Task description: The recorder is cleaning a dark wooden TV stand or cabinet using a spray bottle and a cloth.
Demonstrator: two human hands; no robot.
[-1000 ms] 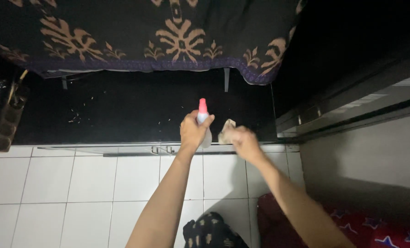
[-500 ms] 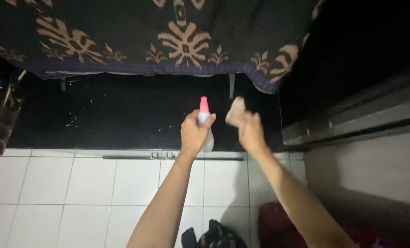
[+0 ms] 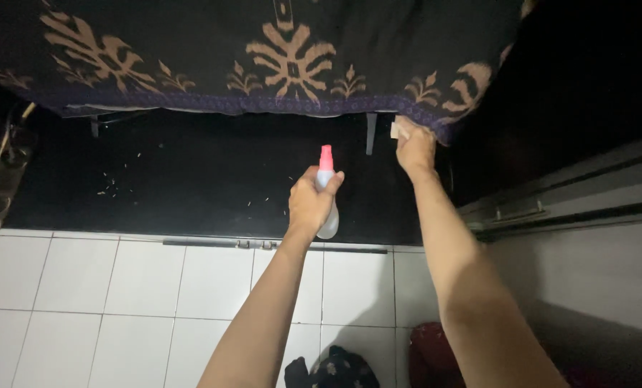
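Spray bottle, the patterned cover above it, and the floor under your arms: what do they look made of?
Spray bottle in the left hand: likely plastic, with a smooth pale translucent body and a matte pink nozzle. Cover: woven cloth, dark with tan motifs, matte, draping at a stitched hem. Floor: white glazed tile, probably ceramic, with grout lines and a faint sheen.

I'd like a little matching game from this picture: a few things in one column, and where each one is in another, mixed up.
Things:
1. spray bottle
2. small pale cloth
3. patterned fabric
4. white tiles

Places:
A. hanging across the top of the view
B. gripped in the left hand
C. on the floor nearest the person
D. pressed by the right hand at the fabric's lower edge

Pairs: 1-B, 2-D, 3-A, 4-C
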